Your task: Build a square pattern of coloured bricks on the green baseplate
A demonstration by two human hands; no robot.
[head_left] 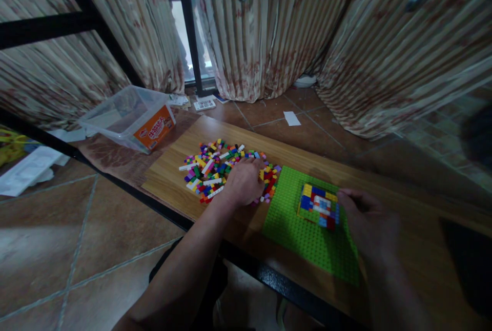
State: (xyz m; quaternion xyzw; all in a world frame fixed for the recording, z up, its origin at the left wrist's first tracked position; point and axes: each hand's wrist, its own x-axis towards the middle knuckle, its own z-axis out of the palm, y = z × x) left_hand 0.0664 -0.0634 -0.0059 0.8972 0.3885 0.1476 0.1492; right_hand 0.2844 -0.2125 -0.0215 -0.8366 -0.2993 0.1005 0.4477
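Observation:
A spread-out pile of small toy building bricks (213, 167) in many colours lies on the wooden table. My left hand (246, 181) reaches into its right side, fingers curled down among the bricks; whatever is between the fingertips is hidden. To the right lies a green studded baseplate (284, 223). On it stands a low square build of bricks (319, 205), blue, yellow, white and red, with a light centre. My right hand (369, 223) is at the build's right edge, thumb and fingers bent together; I cannot make out anything in them.
A clear plastic box (130, 121) with an orange label stands beyond the table's left end. The wooden tabletop (172, 162) has a black metal frame (261, 272) along its near edge. A dark flat object (467, 264) lies at right. Striped curtains (265, 28) hang behind.

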